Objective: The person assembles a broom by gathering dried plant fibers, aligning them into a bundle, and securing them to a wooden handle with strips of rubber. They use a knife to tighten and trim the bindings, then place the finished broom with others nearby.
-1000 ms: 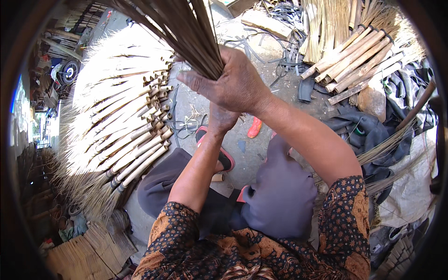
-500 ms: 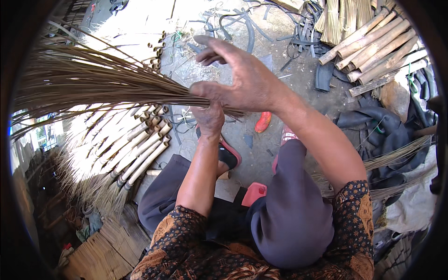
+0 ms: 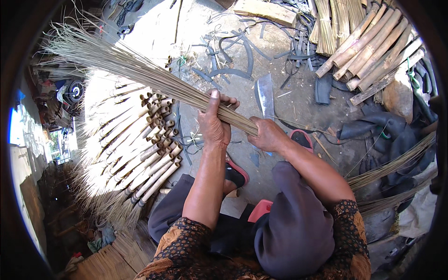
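Note:
A long bundle of thin, stiff broom bristles [image 3: 154,77] slants across in front of me, its wispy ends fanned out at the upper left. My left hand [image 3: 215,123] is closed round it near the thicker end, thumb on top and fingers showing beyond. At the butt end my right hand [image 3: 268,135] grips the same bundle, so the ends of the bristles are hidden in the fist. Just beyond my right hand, a broad metal blade [image 3: 266,95] lies on the ground; its handle cannot be made out.
On the left lie many brooms with bamboo handles [image 3: 156,179] in a pile. Dark rubber strips [image 3: 247,56] litter the concrete floor [image 3: 200,56]. Bamboo tubes [image 3: 373,42] are stacked at the upper right, above black rubber sheeting [image 3: 373,123]. Loose bristles [image 3: 396,161] lie right of my knee.
The bundle has swung from nearly level to a slant, its fanned ends now higher. My right hand, open above the left before, has come down and closed on the butt end.

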{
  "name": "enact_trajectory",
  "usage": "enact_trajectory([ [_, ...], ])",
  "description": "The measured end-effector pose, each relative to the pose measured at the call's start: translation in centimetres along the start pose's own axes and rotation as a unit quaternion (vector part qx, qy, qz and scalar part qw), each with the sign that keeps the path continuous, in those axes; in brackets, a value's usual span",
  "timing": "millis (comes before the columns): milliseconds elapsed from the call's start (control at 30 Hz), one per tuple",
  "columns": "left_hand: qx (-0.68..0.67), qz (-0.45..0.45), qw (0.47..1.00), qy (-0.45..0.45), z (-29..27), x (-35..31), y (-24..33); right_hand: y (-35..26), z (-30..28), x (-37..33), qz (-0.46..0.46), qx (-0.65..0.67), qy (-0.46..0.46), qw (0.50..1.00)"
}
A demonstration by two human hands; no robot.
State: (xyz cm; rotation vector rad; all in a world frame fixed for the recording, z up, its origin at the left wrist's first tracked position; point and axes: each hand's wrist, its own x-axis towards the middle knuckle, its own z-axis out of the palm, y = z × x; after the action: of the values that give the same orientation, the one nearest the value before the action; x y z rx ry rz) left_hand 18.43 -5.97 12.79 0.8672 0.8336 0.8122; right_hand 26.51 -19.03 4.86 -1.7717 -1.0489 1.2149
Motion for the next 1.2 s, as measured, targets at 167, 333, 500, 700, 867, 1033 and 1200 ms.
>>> enact_trajectory([
  [167,0.017,-0.080,0.997,0.008,0.9,-0.2,-1.7,0.0,-0.8,-0.9,-0.130,0.061,0.038,0.989],
  [333,0.026,-0.019,0.997,0.069,-0.7,5.1,2.0,4.2,-1.9,-2.0,0.032,0.004,-0.025,0.999],
  [500,0.072,-0.002,0.985,0.160,-0.8,6.1,1.7,4.5,-3.5,-2.8,-0.042,-0.156,0.158,0.974],
  [700,0.079,-0.047,0.983,0.161,0.8,3.5,-5.0,0.6,-4.5,-3.1,-0.051,-0.149,0.055,0.986],
  [867,0.061,-0.088,0.986,0.126,2.3,0.5,-8.3,0.3,-1.8,-2.0,0.050,-0.100,0.099,0.989],
  [1033,-0.047,-0.119,0.989,-0.069,1.4,0.0,-6.6,3.0,-2.9,-2.5,0.008,0.087,0.001,0.996],
  [1200,-0.187,-0.151,0.955,-0.172,0.1,1.9,-2.5,4.1,-5.4,-3.0,0.040,0.066,-0.178,0.981],
])
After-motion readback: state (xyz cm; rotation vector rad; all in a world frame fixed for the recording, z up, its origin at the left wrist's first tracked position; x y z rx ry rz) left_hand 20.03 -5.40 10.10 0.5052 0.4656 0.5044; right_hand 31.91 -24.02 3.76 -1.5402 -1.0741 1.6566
